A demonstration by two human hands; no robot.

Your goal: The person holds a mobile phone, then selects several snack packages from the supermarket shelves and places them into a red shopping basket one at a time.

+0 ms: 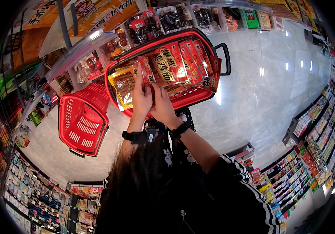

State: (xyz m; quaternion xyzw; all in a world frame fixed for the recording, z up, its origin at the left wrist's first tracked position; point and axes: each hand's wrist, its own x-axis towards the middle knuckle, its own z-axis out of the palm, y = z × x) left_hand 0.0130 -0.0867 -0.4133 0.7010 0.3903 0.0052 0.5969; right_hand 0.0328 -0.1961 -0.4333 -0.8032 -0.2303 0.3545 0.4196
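Observation:
Both of my hands are over a red shopping basket (195, 101) full of packaged snacks. Between them a narrow-looking red snack packet (146, 68) stands partly upright. My left hand (142, 99) grips its left side, the index finger stretched along it. The fingers of my right hand (162, 102) close on its near right edge. To the right, several red snack packets (169, 63) bearing printed writing lie overlapped in a row. A yellow-edged snack packet (123, 84) with a clear front rests left of my left hand. The lower contents of the basket are hidden.
A second red basket (84, 125) stands tilted on the pale tiled floor (258, 87) at left. Clear bins of packaged food (170, 19) line the display ahead. The black basket handle (226, 60) sticks out at right. Stocked shelves (290, 175) stand behind me.

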